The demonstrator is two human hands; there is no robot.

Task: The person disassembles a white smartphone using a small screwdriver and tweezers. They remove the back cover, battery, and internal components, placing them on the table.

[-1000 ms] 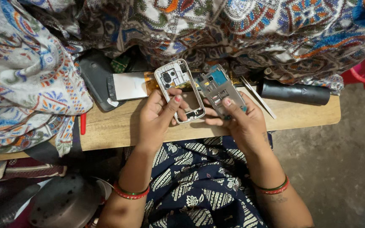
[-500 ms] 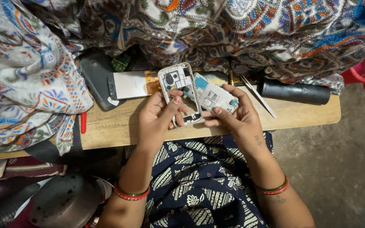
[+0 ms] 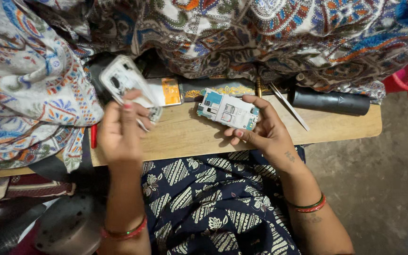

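Fabric (image 3: 270,33) in busy paisley print drapes across the whole twelve o'clock side and down the nine o'clock edge, over a narrow wooden board (image 3: 185,137) that lies across the person's lap. At two o'clock on the board rests a black cylinder (image 3: 330,102), with thin metal tweezers (image 3: 289,112) just beside it, angled toward five o'clock. The left hand (image 3: 119,134), at nine o'clock, is closed around a white phone frame (image 3: 127,82), thumb and fingers clamping its lower end so the frame tilts up toward eleven o'clock; it looks like light, stiff plastic, thin-walled around the cut-outs, best held by the long side rails. The right hand (image 3: 265,132), near centre, pinches a small circuit board (image 3: 227,110) by its edges, fingertips at the three o'clock end and thumb below, its far end low over the wood. That board seems light, rigid and fragile, so edge holds clear of the components suit it.
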